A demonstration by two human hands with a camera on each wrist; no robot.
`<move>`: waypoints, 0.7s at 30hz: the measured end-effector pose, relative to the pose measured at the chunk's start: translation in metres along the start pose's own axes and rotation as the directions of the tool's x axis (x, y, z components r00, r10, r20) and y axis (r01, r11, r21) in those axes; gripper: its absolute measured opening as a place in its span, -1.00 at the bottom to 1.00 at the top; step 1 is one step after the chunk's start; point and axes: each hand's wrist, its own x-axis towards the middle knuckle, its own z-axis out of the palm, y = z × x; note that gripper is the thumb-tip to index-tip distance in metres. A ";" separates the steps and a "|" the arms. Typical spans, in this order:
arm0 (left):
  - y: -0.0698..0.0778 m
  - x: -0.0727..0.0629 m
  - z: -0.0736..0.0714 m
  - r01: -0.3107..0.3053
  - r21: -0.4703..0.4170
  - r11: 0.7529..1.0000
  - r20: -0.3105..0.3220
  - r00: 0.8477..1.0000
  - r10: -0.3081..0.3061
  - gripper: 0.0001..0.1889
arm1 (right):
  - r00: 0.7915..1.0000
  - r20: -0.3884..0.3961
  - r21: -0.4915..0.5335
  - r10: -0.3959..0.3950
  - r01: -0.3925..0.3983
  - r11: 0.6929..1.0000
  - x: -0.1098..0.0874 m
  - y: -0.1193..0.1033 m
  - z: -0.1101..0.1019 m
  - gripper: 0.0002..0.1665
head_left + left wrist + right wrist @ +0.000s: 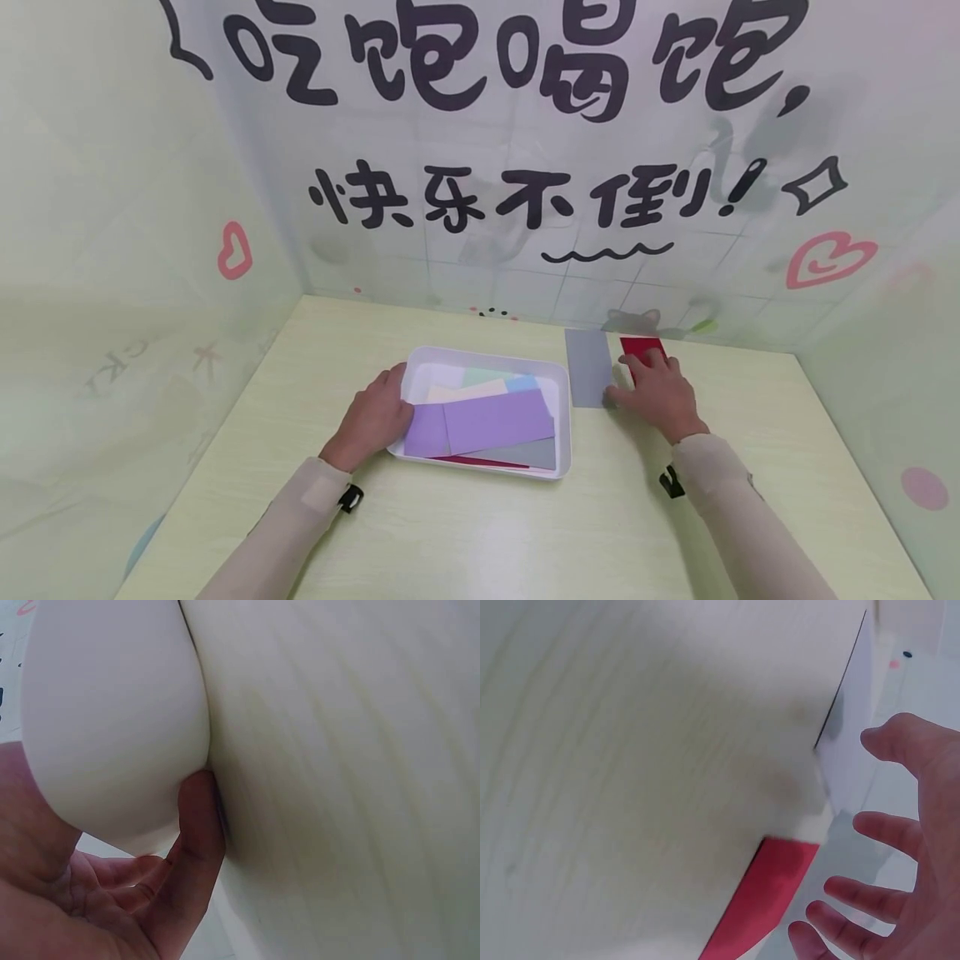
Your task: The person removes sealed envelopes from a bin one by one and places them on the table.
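My left hand (375, 417) grips the left side of a white tray (491, 473), thumb at the rim; in the left wrist view a finger reaches under the tray's bottom edge (127, 712). Purple cards (498, 421) lie on top inside it, over grey, red, cream, blue and green ones. My right hand (660, 392) hovers with spread fingers over a red card (637, 343), partly hidden by it in the head view. Beside it, just right of the tray, a grey card (588, 367) lies flat. The right wrist view shows the hand (907, 862) holding nothing, above the red card (769, 889).
The pale wooden table (480, 533) meets a translucent curtain (480, 275) with black lettering at the back. More curtain hangs along the left (135, 350) and right sides.
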 end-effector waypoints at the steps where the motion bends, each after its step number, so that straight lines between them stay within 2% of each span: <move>1: 0.000 0.000 0.000 0.003 0.001 1.000 0.002 1.000 -0.003 -0.29 | 1.000 -0.005 -0.004 -0.013 0.013 1.000 0.000 -0.003 0.000 -0.21; 9: 0.001 0.000 0.001 0.017 -0.013 1.000 0.002 1.000 -0.017 -0.28 | 0.992 -0.046 0.004 -0.119 0.119 0.993 -0.001 -0.039 0.002 -0.23; 17: 0.002 0.001 0.001 0.004 -0.023 1.000 -0.027 1.000 -0.005 -0.29 | 0.962 -0.142 -0.006 -0.234 0.236 0.972 -0.008 -0.069 0.001 -0.37; 21: 0.002 0.000 0.001 0.016 -0.025 1.000 -0.016 1.000 -0.016 -0.29 | 0.947 -0.152 -0.009 -0.283 0.285 0.958 -0.012 -0.085 -0.002 -0.42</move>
